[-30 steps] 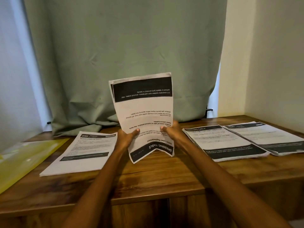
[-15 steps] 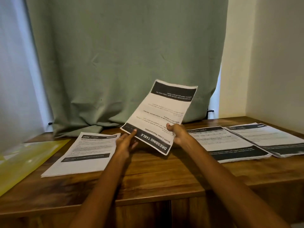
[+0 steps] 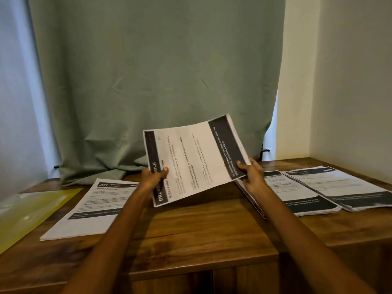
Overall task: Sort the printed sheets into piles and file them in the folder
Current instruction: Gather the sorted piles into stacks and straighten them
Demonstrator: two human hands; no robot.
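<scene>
1. Yellow folder (image 3: pixel 31 213) lies flat at the far left of the wooden worktop (image 3: pixel 201 232), partly off frame.
2. Left pile (image 3: pixel 89 211) of printed sheets, headed "2652", lies just right of the folder; the left forearm crosses its right edge.
3. Left hand (image 3: pixel 153 179) pinches the held sheets (image 3: pixel 195 160) at their dark header band, thumb on top over the "DRESSING TABLE" lettering.
4. Held sheets hang in the air above the worktop's middle, long side across, text running sideways, in front of the green curtain (image 3: pixel 157 81).
5. Right hand (image 3: pixel 251 174) grips the opposite end at the dark footer band, thumb on top, fingers underneath.
6. Middle pile (image 3: pixel 292 194) sits just right of that hand; the hand and wrist cover its near-left corner.
7. Right pile (image 3: pixel 343 187) overlaps the middle pile's right edge, near the cream wall (image 3: pixel 350 81).
8. Since half a second ago: the held sheets have swung from tilted up toward the curtain to nearly level and sideways; the left hand, then only touching with a finger, now pinches them.
</scene>
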